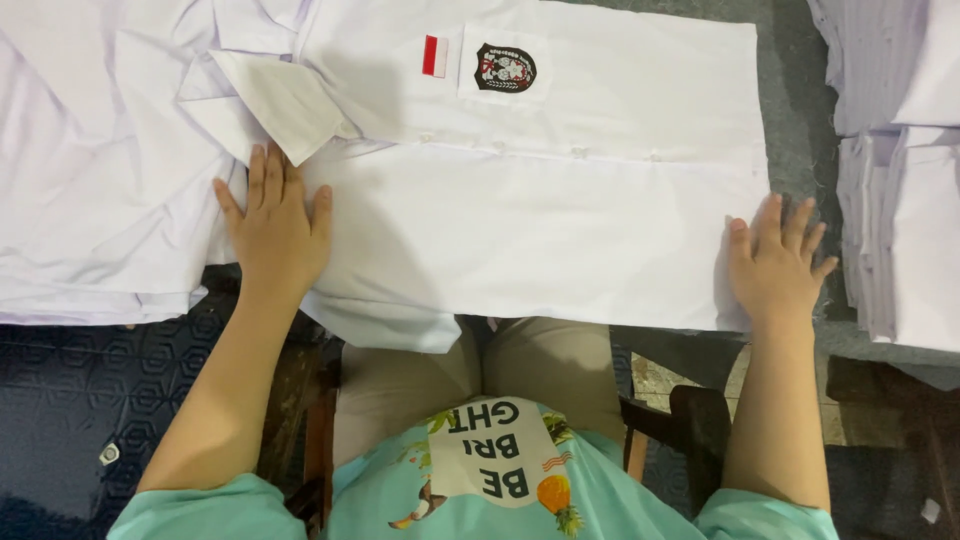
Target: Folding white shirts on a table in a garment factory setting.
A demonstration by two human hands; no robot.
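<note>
While the white shirt (540,220) lies spread face-up across the counter (790,130) with its buttoned front running left to right, the folding looks barely under way: the body is smoothed flat and the placket closed, yet the near sleeve (385,325) hangs over the near edge and no fold of the body shows so far, so most of the work seems left. To the left lies a loose heap of white cloth (90,180), and at the far right a stack of folded white garments (900,220) stands on the counter. The collar (275,100) points to the left, and a dark round badge (505,67) sits on the chest pocket beside a small red-and-white patch (435,56). The left hand (278,228) rests flat on the shirt just below the collar, fingers spread, gripping nothing. The right hand (775,265) presses open-palmed on the hem end at the right, fingers fanned, so the shirt stretches between both hands.
</note>
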